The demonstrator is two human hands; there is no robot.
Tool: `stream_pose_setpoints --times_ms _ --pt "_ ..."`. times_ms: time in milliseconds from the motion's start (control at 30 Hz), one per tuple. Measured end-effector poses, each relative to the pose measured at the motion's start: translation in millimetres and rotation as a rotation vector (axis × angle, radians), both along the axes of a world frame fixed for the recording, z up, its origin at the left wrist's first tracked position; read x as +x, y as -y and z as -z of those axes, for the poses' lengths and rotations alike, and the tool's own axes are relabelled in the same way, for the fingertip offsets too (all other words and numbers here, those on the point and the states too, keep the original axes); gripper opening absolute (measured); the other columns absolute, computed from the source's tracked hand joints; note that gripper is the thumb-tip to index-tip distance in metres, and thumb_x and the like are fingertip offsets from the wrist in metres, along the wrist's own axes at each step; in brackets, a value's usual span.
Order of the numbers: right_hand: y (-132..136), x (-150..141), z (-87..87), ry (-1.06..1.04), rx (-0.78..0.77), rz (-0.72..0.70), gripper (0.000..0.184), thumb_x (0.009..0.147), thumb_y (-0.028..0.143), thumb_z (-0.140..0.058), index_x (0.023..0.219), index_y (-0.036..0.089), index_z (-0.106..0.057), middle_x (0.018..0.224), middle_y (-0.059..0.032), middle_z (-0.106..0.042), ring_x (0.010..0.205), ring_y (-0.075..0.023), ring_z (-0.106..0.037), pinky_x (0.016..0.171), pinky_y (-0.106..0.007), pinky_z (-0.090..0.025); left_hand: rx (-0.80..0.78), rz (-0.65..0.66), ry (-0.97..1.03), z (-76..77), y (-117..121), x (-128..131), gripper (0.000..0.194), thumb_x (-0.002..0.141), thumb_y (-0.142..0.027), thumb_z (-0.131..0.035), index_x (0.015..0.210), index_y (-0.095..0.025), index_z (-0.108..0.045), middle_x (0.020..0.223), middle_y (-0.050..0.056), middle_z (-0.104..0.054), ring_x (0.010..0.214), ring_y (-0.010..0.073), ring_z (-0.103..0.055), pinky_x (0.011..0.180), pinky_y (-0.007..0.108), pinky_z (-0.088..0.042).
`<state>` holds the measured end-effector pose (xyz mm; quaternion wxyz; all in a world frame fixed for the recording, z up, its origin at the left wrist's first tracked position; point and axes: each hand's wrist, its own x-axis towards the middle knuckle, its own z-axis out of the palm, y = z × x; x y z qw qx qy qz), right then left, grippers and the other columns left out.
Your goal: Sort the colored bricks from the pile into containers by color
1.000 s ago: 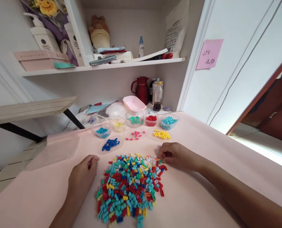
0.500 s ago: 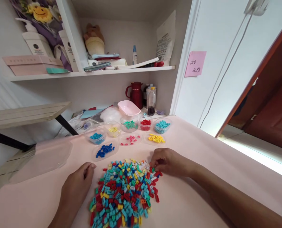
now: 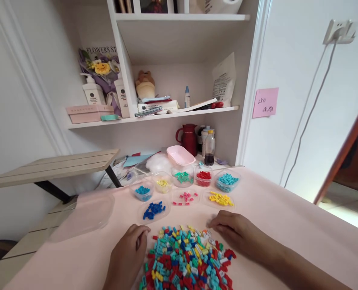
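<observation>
Observed mixed-colour pile of toy building bricks (image 3: 187, 262) on pink-covered bench (image 3: 272, 205). Found beyond the pile: eight clear plastic containers (image 3: 228, 188), each with bricks of a single colour. Judged part-way done, with a large share still unsorted in the pile. Noted left hand (image 3: 129, 251) just left of the pile with loosely curled fingers, right hand (image 3: 231, 227) at the pile's far right edge with bent fingers. Unable to confirm a brick in either grip

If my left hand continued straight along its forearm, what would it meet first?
Probably the clear tray of dark blue bricks, ahead of the left hand; the depth is hard to judge.
</observation>
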<state>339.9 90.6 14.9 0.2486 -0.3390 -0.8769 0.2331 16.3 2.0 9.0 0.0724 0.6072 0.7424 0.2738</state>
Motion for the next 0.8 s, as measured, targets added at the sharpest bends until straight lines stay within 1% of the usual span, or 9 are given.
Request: stream_pose_setpoints --times_ms 100,200,300,433,567,667,800 --pt "3 -1 -1.5 0.051 0.080 -0.026 0.035 0.097 0.030 -0.035 0.112 0.027 -0.067 0.103 -0.0086 -0.065 0.090 -0.0200 -0.062 0.079 -0.030 -0.049 0.000 0.059 -0.009 -0.9 2 5 0.032 0.088 -0.028 -0.035 0.094 -0.029 -0.067 0.103 -0.001 -0.067 0.093 0.0160 -0.063 0.077 0.026 -0.046" --pt "5 1 -2.1 0.126 0.145 -0.072 0.037 0.098 0.028 -0.033 0.118 0.031 -0.064 0.098 -0.0083 -0.063 0.084 -0.0188 -0.061 0.074 -0.030 -0.047 -0.001 0.115 -0.003 -1.1 2 7 0.033 0.089 -0.028 -0.035 0.099 -0.030 -0.067 0.104 -0.001 -0.065 0.094 0.0151 -0.063 0.077 0.026 -0.045" --pt "2 3 1.8 0.132 0.177 -0.104 0.037 0.097 0.027 -0.034 0.121 0.033 -0.063 0.094 -0.0077 -0.061 0.081 -0.0182 -0.060 0.072 -0.030 -0.046 -0.002 0.146 0.010 -0.7 1 10 0.035 0.089 -0.025 -0.036 0.101 -0.030 -0.068 0.104 -0.001 -0.065 0.094 0.0146 -0.063 0.077 0.024 -0.046" --pt "-5 5 8.6 0.088 0.186 -0.147 0.036 0.098 0.031 -0.035 0.121 0.031 -0.063 0.092 -0.0078 -0.061 0.082 -0.0182 -0.060 0.071 -0.029 -0.046 0.007 0.211 0.022 -1.6 2 16 0.040 0.086 -0.016 -0.035 0.100 -0.030 -0.070 0.097 0.000 -0.065 0.090 0.0142 -0.064 0.076 0.022 -0.046" --pt "-7 4 9.9 0.103 0.222 -0.142 0.037 0.098 0.031 -0.034 0.122 0.028 -0.062 0.097 -0.0094 -0.061 0.085 -0.0185 -0.060 0.073 -0.030 -0.046 0.030 0.286 0.031 -1.8 2 23 0.042 0.085 -0.014 -0.035 0.096 -0.029 -0.072 0.091 0.001 -0.065 0.087 0.0139 -0.064 0.076 0.021 -0.046" --pt "-3 2 7.1 0.108 0.283 -0.118 0.038 0.098 0.033 -0.033 0.122 0.026 -0.062 0.098 -0.0106 -0.062 0.085 -0.0186 -0.060 0.074 -0.030 -0.046 0.049 0.273 0.034 0.5 0 22 0.040 0.085 -0.015 -0.036 0.093 -0.029 -0.072 0.092 0.001 -0.066 0.088 0.0146 -0.065 0.074 0.022 -0.047" --pt "3 -2 1.8 0.139 0.362 -0.056 0.039 0.099 0.035 -0.031 0.116 0.022 -0.064 0.096 -0.0112 -0.064 0.085 -0.0186 -0.060 0.077 -0.030 -0.046 0.099 0.252 0.049 2.7 -8 18 0.035 0.084 -0.018 -0.039 0.087 -0.030 -0.072 0.094 -0.001 -0.070 0.091 0.0155 -0.066 0.077 0.022 -0.049"
